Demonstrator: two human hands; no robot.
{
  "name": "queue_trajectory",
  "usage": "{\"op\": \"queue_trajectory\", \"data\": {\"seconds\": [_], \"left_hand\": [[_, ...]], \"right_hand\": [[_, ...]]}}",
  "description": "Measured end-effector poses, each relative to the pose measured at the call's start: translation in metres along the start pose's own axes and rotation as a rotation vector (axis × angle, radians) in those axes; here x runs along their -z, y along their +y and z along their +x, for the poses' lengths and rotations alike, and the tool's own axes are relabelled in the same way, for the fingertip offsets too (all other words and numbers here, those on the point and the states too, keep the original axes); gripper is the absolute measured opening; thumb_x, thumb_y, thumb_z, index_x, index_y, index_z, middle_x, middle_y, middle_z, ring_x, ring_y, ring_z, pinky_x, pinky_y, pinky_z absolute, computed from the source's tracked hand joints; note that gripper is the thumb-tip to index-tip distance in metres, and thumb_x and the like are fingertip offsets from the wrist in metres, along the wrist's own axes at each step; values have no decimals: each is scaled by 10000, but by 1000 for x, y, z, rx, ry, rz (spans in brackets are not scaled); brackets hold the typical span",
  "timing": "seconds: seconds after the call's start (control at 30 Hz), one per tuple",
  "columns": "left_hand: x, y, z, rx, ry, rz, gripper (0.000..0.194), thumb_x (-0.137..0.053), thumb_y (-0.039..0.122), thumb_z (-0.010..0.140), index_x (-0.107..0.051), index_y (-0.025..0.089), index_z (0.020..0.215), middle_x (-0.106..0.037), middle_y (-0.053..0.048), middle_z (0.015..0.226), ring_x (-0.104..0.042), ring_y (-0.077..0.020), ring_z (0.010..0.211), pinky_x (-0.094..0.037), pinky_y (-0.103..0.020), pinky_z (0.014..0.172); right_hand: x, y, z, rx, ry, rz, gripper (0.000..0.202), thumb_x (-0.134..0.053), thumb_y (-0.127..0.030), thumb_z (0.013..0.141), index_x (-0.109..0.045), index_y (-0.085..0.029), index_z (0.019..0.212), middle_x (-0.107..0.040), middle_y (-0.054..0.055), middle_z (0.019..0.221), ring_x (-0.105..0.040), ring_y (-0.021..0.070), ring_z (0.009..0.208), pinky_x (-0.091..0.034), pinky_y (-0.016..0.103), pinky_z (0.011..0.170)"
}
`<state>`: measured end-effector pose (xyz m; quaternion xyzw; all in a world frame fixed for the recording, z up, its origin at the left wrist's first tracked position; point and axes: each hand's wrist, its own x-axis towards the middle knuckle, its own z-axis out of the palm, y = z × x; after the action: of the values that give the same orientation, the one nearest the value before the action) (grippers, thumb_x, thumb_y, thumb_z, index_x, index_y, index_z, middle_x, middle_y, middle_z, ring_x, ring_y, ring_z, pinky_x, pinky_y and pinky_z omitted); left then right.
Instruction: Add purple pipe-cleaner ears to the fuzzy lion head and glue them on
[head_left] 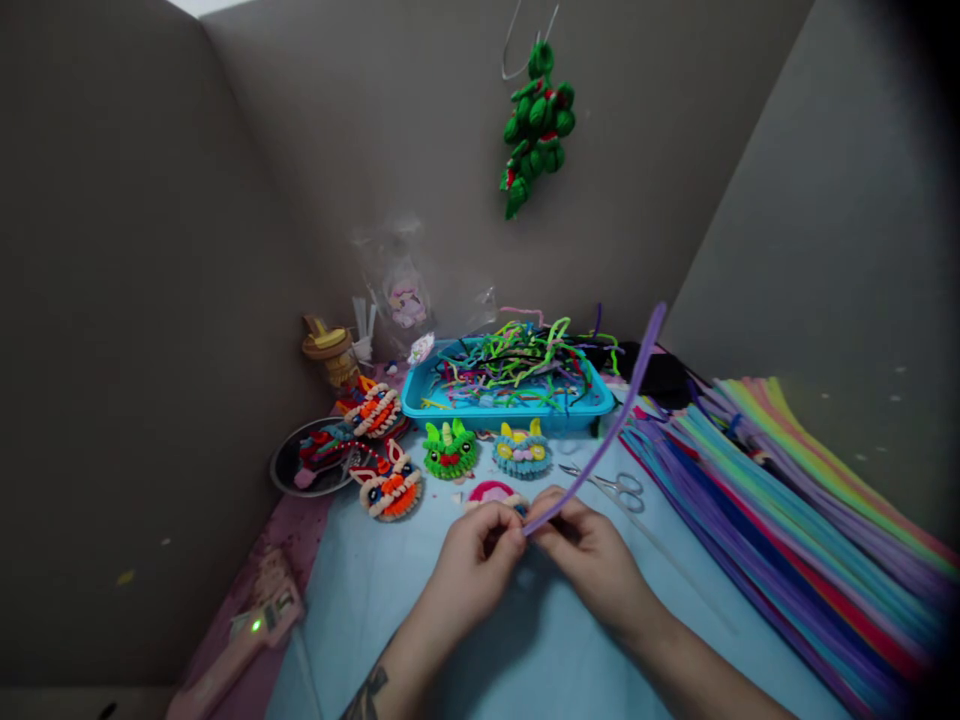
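A long purple pipe cleaner rises up and to the right from between my two hands. My left hand pinches its lower end between thumb and index finger. Close beside it, my right hand is closed around the same stem, a little further along, its fingertips partly hidden. Just behind my hands lies a pink and white fuzzy piece, partly covered by them. Beyond it sit a green fuzzy face and a blue and yellow one. Scissors rest to the right of these.
A blue tray of tangled pipe cleaner scraps stands at the back. Bundles of coloured pipe cleaners spread on the right. Orange fuzzy faces and a round dish are on the left, a pink glue gun nearer. Green pieces hang above.
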<state>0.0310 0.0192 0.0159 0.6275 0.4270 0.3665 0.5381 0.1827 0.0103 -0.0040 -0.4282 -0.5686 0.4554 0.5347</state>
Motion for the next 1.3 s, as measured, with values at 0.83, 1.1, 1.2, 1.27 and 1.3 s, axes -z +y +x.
{"op": "queue_trajectory", "data": {"seconds": [0.83, 1.1, 1.2, 1.27, 1.3], "left_hand": [[-2, 8, 2, 231, 63, -407, 303, -759, 396, 628, -599, 139, 626, -628, -10, 598, -493, -77, 478, -390, -201, 468], [-1, 12, 1, 247, 37, -373, 291, -757, 375, 626, -584, 141, 608, -618, -2, 571, -479, -71, 470, -382, -195, 473], [-1, 13, 1, 240, 18, -367, 324, -763, 408, 618, -579, 141, 607, -614, -3, 559, -477, -71, 466, -380, -198, 478], [-1, 13, 1, 237, 4, -365, 350, -768, 434, 614, -576, 141, 608, -614, -6, 559, -480, -75, 470, -383, -202, 479], [0, 12, 1, 238, -1, -362, 361, -769, 445, 612, -574, 141, 609, -613, -7, 559, -479, -76, 471, -383, -202, 477]], "right_hand": [[-1, -6, 1, -114, -23, 199, 197, -701, -345, 762, -651, -176, 675, -626, 10, 703, -617, 155, 662, -510, 262, 647], [-1, -7, 0, -141, -28, 254, 171, -713, -348, 764, -702, -178, 781, -659, 28, 769, -624, 165, 701, -516, 271, 662], [0, -8, 0, -141, -46, 289, 163, -719, -341, 765, -710, -189, 822, -667, 23, 799, -621, 157, 710, -512, 261, 665], [0, -8, 0, -149, -71, 323, 161, -717, -338, 771, -703, -192, 838, -669, 18, 794, -617, 148, 693, -507, 255, 657], [0, -8, 0, -150, -82, 339, 160, -714, -338, 775, -697, -191, 837, -668, 16, 792, -613, 143, 679, -504, 252, 649]]}}
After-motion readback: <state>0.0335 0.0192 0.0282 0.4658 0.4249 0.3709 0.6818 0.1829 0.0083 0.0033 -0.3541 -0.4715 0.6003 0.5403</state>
